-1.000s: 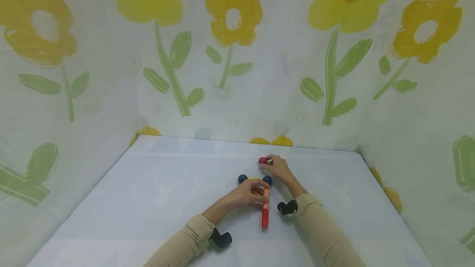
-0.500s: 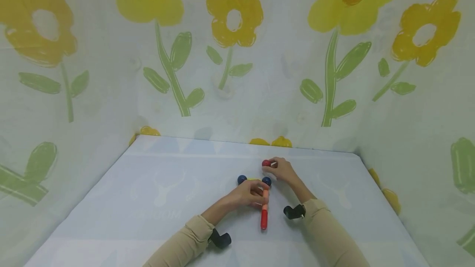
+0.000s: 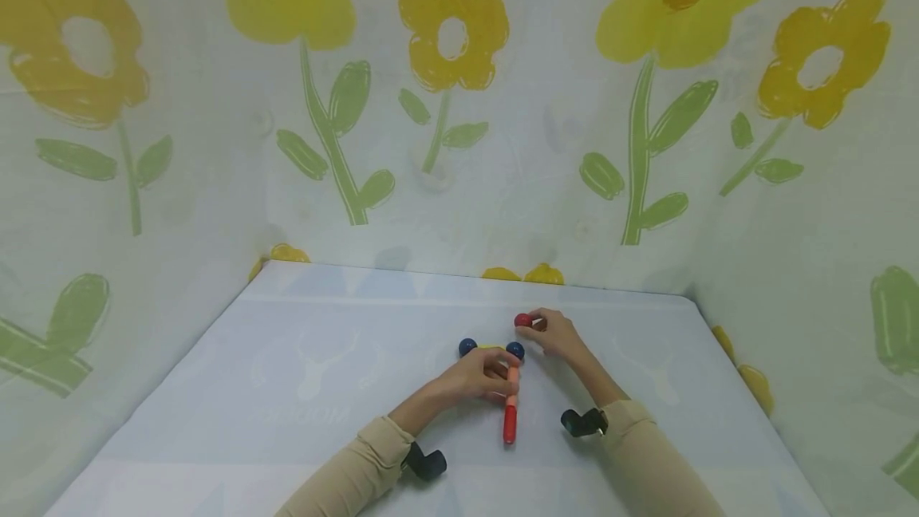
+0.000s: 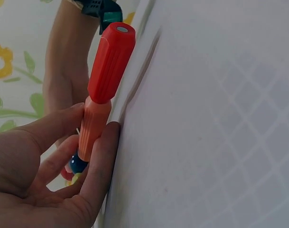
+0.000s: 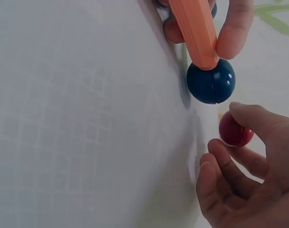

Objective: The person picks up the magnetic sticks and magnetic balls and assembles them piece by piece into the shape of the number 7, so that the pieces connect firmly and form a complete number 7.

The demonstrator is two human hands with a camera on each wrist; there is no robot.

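Note:
My left hand (image 3: 467, 379) pinches an orange magnetic rod (image 4: 94, 127) between thumb and fingers. A red magnetic rod (image 4: 112, 64) joins its near end, and a dark blue ball (image 5: 210, 84) sits at its far end. From that ball a yellow rod (image 3: 491, 347), partly covered by my left hand, leads to another blue ball (image 3: 467, 347) on the left. Just beyond and to the right, my right hand (image 3: 556, 335) holds a red ball (image 5: 235, 130) between thumb and fingers. In the right wrist view the red ball is apart from the blue one.
The pieces are over a white-covered table (image 3: 345, 405). Flower-printed cloth walls (image 3: 531, 134) rise at the back and both sides. A black wrist camera (image 3: 428, 465) hangs under the left cuff and another camera (image 3: 583, 423) by the right.
My right hand has drifted right and slightly nearer, carrying the red ball with it. The left hand and the joined rods have stayed almost still.

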